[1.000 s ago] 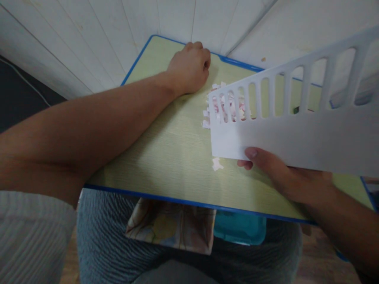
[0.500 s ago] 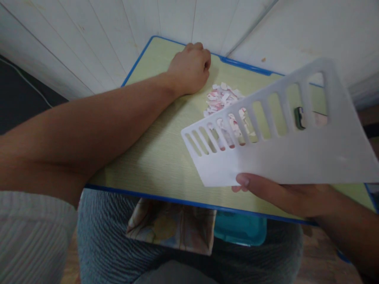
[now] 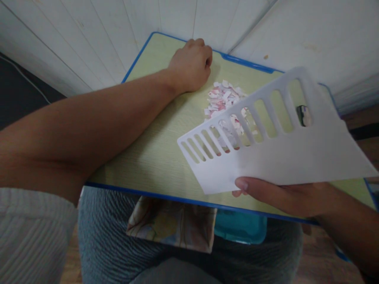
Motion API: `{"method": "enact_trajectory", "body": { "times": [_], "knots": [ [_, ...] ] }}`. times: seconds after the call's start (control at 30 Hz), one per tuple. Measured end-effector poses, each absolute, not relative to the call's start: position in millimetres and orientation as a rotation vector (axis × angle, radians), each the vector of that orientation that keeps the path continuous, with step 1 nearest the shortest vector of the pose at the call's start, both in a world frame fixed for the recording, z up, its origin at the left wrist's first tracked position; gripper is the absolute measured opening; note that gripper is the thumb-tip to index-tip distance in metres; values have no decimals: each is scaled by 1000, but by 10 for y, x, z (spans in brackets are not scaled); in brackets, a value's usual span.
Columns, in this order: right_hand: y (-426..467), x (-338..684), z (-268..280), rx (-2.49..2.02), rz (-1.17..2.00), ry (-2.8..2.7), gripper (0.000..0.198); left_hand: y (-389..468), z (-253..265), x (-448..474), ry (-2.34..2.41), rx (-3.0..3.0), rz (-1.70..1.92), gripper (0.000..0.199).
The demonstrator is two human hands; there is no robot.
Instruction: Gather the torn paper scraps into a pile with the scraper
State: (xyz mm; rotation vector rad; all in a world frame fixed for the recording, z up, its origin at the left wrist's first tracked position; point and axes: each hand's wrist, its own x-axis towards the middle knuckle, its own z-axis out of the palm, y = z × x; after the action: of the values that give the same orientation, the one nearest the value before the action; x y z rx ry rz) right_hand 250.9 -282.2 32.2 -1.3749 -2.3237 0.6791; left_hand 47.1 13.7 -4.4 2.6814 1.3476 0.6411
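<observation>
My right hand (image 3: 266, 193) holds a white slotted plastic panel (image 3: 266, 157) by its lower edge, thumb on the near face and fingers mostly hidden behind. The panel is tilted over the table, its row of slots running up to the right. Behind it lies a pile of small torn paper scraps (image 3: 223, 96), white with pinkish bits, partly seen through the slots. My left hand (image 3: 192, 65) rests closed in a loose fist near the table's far edge, left of the scraps. Nothing shows in it.
The pale table (image 3: 154, 157) has a blue rim and stands against a white panelled wall (image 3: 177, 17). A small dark object (image 3: 302, 115) shows through a slot. A patterned cloth pouch (image 3: 171, 227) and a teal container (image 3: 241, 227) are below the near edge, by my lap.
The panel has tipped and turned slightly in my right hand; its upper right corner is lower and further left. My left hand stays on the table, still closed.
</observation>
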Motion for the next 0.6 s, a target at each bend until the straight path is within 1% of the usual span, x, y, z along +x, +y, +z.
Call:
{"method": "enact_trajectory", "body": {
  "times": [0.07,0.2,0.27,0.33,0.37,0.43,0.47,0.5,0.53,0.6],
  "knots": [
    [-2803,2486,338,-1282,643,-2370,15,135,-42,471,1341,2680,642,34],
    [-2768,2401,441,-1197,399,-2398,13,135,-31,470,1318,2719,614,37],
    [-2763,2366,493,-1177,333,-2394,19,139,-31,468,1318,2727,612,36],
    [-2759,2346,528,-1161,385,-2397,28,146,-36,465,1323,2726,611,35],
    [-2755,2344,538,-1163,462,-2391,25,149,-38,463,1324,2725,612,35],
    [-2738,2356,540,-1196,660,-2330,10,151,-40,459,1329,2723,618,35],
    [-2726,2371,532,-1234,748,-2261,14,150,-36,459,1334,2723,618,34],
    [-2711,2394,520,-1291,812,-2169,24,145,-30,459,1339,2722,612,34],
    [-2695,2424,505,-1364,844,-2060,31,138,-21,459,1345,2721,600,34],
    [-2658,2495,465,-1499,836,-1849,39,115,1,462,1356,2715,574,35]
  ]
}}
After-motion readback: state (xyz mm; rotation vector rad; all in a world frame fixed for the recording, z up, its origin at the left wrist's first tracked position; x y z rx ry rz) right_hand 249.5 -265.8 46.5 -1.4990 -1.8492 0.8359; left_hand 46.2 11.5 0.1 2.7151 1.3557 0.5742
